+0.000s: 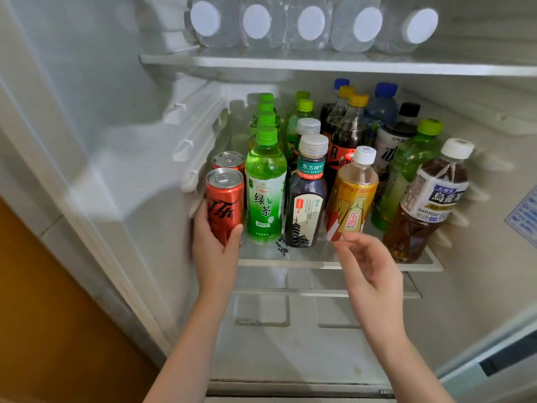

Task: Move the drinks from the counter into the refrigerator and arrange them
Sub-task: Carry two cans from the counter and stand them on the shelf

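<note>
My left hand (214, 251) grips a red cola can (225, 203) at the front left of the glass shelf (290, 261) inside the open refrigerator. A second red can (228, 161) stands right behind it. Beside them rows of bottles fill the shelf: a green tea bottle (265, 187), a dark tea bottle (306, 196), a yellow-labelled bottle (353, 196) and a brown oolong tea bottle (427, 205). My right hand (369, 263) hovers with relaxed fingers just below the yellow-labelled bottle's base, holding nothing; whether the fingertips touch it I cannot tell.
Clear water bottles with white caps (311, 23) lie on their sides on the upper shelf (319, 64). The fridge's left wall (116, 141) is close to the can. Another shelf (319, 292) sits below. A brown surface (43, 330) lies at the far left.
</note>
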Demonstrator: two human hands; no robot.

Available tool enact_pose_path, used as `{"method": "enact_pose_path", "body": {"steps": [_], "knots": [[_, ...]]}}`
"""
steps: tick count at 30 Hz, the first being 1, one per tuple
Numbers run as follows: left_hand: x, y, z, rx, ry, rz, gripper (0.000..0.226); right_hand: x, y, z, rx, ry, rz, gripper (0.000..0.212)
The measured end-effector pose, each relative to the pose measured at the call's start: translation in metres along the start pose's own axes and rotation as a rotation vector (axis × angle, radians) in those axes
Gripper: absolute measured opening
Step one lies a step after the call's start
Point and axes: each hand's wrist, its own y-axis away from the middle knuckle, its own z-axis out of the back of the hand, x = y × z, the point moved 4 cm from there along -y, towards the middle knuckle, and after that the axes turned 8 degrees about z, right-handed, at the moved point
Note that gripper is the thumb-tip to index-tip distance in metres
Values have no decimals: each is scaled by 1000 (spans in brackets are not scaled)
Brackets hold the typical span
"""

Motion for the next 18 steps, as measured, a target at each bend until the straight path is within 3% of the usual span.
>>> {"method": "enact_pose_path", "body": {"steps": [12,18], "knots": [[-2,-7,-13,-92,-154,-18,71,-6,14,6,-25,21,-55,14],[-2,11,-3,-27,-203,-28,73,-7,25,10,-52,41,-96,14]]}}
